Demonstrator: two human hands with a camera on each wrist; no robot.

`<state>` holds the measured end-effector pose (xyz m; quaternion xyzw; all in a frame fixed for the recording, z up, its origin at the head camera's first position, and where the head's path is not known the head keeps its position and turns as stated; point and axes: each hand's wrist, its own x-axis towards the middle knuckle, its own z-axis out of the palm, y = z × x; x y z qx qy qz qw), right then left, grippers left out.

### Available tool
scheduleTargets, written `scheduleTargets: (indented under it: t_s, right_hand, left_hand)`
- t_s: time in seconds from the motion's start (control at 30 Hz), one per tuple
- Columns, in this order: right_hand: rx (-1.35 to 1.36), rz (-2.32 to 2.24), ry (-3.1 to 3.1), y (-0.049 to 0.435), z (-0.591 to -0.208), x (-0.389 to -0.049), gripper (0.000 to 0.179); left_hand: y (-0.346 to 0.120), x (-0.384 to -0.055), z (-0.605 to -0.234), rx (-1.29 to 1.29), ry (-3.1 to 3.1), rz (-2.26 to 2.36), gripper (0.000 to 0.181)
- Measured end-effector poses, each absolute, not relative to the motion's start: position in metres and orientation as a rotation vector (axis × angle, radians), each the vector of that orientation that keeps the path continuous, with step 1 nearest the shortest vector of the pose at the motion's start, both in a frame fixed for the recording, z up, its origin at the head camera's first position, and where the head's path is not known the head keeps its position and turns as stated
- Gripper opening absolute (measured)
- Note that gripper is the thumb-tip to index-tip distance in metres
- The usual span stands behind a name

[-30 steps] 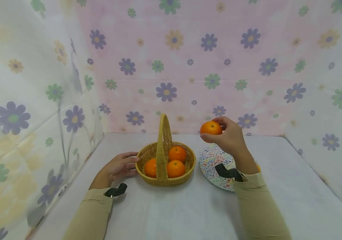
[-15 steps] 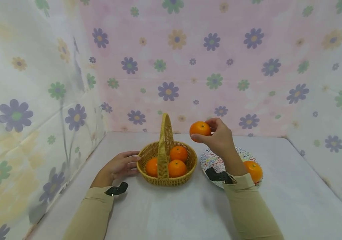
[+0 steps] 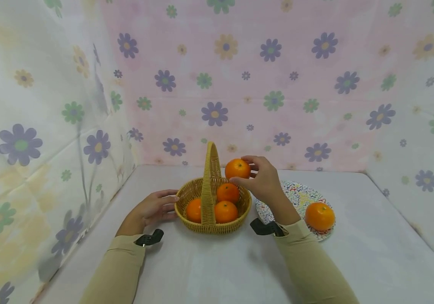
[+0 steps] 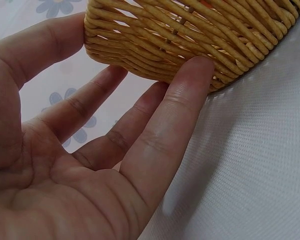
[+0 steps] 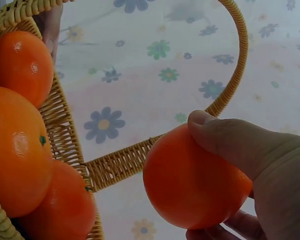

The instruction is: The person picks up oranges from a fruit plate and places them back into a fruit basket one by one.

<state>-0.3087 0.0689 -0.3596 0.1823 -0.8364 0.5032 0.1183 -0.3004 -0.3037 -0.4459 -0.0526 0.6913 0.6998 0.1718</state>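
Observation:
A yellow wicker basket (image 3: 211,229) with a tall arched handle stands on the table with three oranges inside, one of them the front orange (image 3: 226,212). My left hand (image 3: 155,211) touches the basket's left side. In the left wrist view, its extended fingers (image 4: 157,135) rest against the woven wall (image 4: 190,45). Above the basket's right rear rim, my right hand (image 3: 264,182) holds another orange (image 3: 238,169) between thumb and fingers. The right wrist view shows that held orange (image 5: 190,180) beside the handle, to the right of the basket's oranges (image 5: 15,150).
To the right of the basket lies a round plate (image 3: 296,190) with multicoloured speckles, bearing one orange (image 3: 320,216). My right forearm passes over part of it. The white table (image 3: 201,270) is bordered by flower-printed cloth (image 3: 239,105) at the back and sides.
My right hand has carried its orange leftward from above the plate to over the basket's right side, and slightly lower. The orange on the plate has come into view. My left hand stays at the basket.

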Motion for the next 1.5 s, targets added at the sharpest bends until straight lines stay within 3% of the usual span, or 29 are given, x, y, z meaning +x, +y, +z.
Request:
scheduleTargets:
  t_s: [0.93, 1.23, 1.5]
  right_hand:
    - [0.692, 1.345, -2.6, 0.023, -0.37, -0.317, 0.071]
    - [0.757, 1.251, -2.688, 0.006, -0.366, -0.329, 0.058]
    - [0.822, 1.185, -2.781, -0.006, -0.364, -0.337, 0.058]
  left_hand:
    - [-0.304, -0.302, -0.445, -0.14, 1.96, 1.984, 0.062]
    - [-0.303, -0.301, -0.447, -0.127, 1.953, 1.99, 0.064]
    - [-0.304, -0.3, -0.446, -0.142, 1.968, 1.984, 0.064]
